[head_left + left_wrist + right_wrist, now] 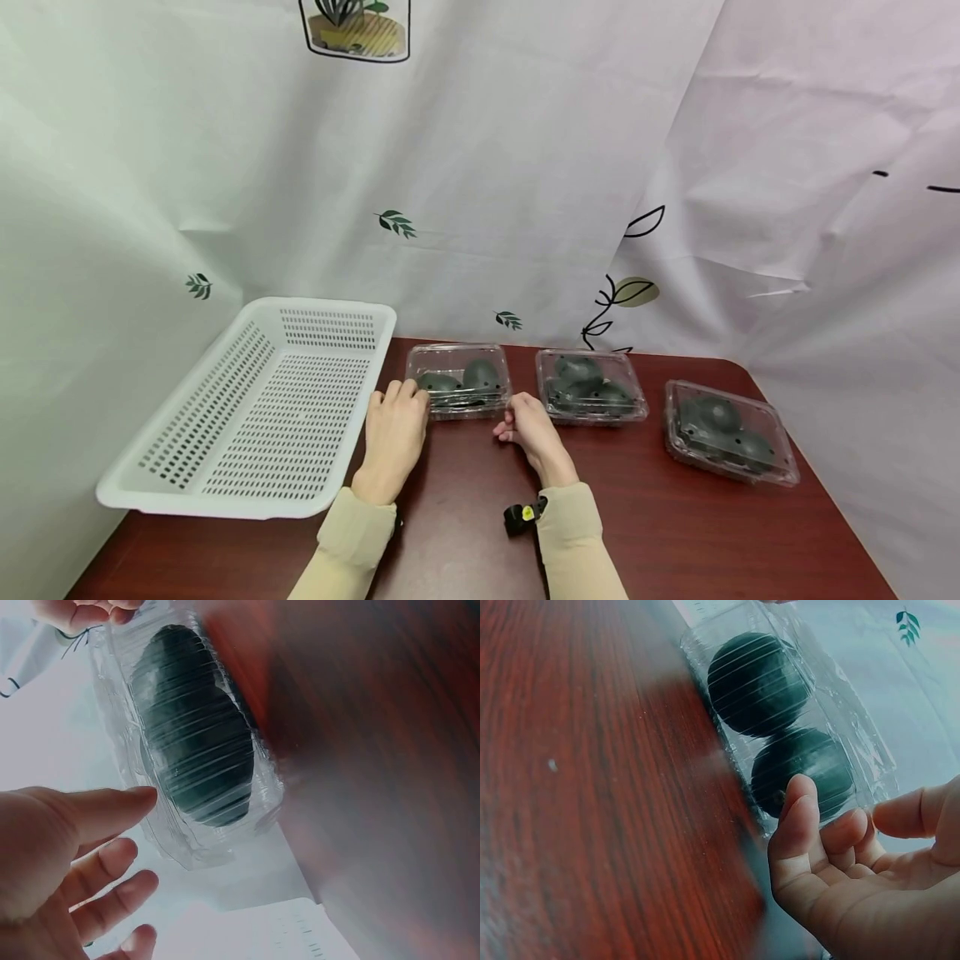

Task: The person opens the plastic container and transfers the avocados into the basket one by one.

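A clear plastic clamshell box sits on the table between both hands. Inside are dark green oval fruits that look like avocados. My left hand is at the box's near left corner. In the left wrist view its thumb meets the rim, and the other visible fingers are spread apart from the box. At the near right corner, my right hand pinches the rim between thumb and fingers. The right wrist view shows two fruits through the ribbed side wall.
A white perforated basket stands to the left. Two more clamshell boxes of dark green fruit are on the right, one nearby and one farther right. A printed white cloth hangs behind the reddish-brown table.
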Demonstrator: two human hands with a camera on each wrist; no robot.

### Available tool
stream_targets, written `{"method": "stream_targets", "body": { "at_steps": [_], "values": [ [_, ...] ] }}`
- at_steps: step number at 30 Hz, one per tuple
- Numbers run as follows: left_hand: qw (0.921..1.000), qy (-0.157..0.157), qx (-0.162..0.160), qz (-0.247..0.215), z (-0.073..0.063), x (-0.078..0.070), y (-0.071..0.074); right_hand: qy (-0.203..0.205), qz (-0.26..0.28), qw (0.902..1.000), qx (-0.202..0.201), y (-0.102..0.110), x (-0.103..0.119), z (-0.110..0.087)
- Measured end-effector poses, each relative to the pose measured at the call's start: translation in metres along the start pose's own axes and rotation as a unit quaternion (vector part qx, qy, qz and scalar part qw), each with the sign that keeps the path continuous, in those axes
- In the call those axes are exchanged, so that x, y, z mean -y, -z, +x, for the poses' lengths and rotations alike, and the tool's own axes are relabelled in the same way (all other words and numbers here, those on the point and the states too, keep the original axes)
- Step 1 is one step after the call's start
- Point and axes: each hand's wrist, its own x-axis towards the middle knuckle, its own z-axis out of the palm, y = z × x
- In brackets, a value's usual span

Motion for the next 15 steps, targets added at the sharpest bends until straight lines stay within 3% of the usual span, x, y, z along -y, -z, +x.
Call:
{"method": "stream_targets", "body": {
  "at_steps": [8,15],
  "values": [
    [0.9996,-0.027,0.000,0.002,0.001,0.004,-0.004,-0.005,0.005,1.0000,-0.002,0.001,0.001,0.001],
    [0.9985,-0.054,0.008,-0.007,-0.001,0.009,-0.008,-0.048,0.069,0.9964,0.010,-0.011,0.001,-0.002]
  ]
}}
